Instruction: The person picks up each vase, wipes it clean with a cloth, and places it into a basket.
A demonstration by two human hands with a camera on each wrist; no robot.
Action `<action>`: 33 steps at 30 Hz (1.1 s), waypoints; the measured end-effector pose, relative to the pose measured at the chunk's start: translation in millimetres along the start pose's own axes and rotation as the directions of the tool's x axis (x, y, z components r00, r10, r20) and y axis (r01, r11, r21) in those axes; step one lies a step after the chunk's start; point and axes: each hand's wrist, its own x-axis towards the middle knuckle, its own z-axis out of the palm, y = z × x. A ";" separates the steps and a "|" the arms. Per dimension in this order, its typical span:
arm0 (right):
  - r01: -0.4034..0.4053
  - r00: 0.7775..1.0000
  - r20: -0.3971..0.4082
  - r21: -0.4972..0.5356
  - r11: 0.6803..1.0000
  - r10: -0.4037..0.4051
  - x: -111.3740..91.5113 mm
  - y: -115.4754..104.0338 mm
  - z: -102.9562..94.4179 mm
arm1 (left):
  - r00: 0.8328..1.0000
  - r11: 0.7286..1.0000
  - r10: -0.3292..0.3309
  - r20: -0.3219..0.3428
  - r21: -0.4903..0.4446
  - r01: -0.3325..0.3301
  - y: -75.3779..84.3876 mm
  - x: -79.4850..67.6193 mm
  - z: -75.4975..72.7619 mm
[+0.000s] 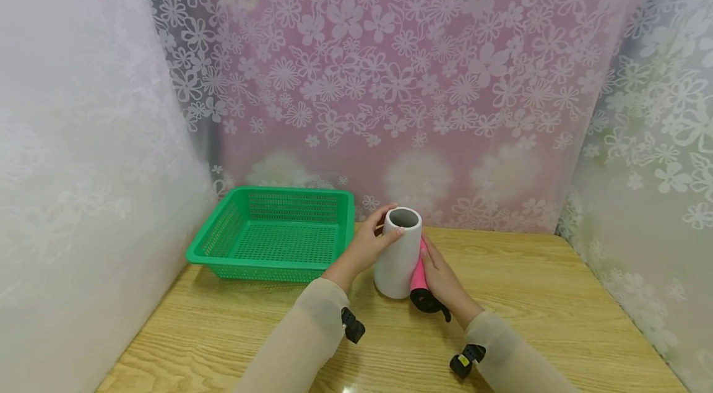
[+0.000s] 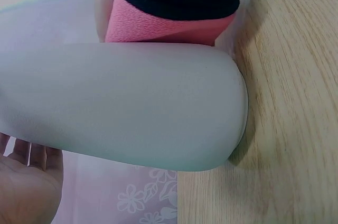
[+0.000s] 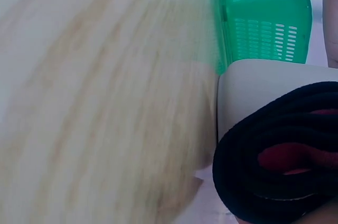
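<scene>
A tall white vase (image 1: 398,263) with a round hollow mouth stands upright on the table. My left hand (image 1: 369,246) grips it near the rim, thumb on the near side and fingers behind. Against the vase's right side leans a rolled pink cloth (image 1: 419,269) with black edging, its layers coiled at the lower end. My right hand (image 1: 441,275) holds that roll from the right, fingers partly hidden behind it. In the left wrist view the vase (image 2: 121,102) lies across the picture with the pink roll (image 2: 163,26) beside it. The right wrist view shows the roll's black end (image 3: 237,171) up close.
A green perforated plastic basket (image 1: 270,269) sits left of the vase, near the back of the wooden table (image 1: 518,300). A pink flowered curtain (image 1: 390,102) hangs behind, and pale sheets (image 1: 83,133) enclose the sides.
</scene>
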 end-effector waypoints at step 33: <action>-0.205 0.975 0.070 -0.068 0.976 0.210 -0.3 1.2 -1.7 | 0.999 1.000 -0.018 0.034 0.017 0.017 39.8 -16.1 -2.9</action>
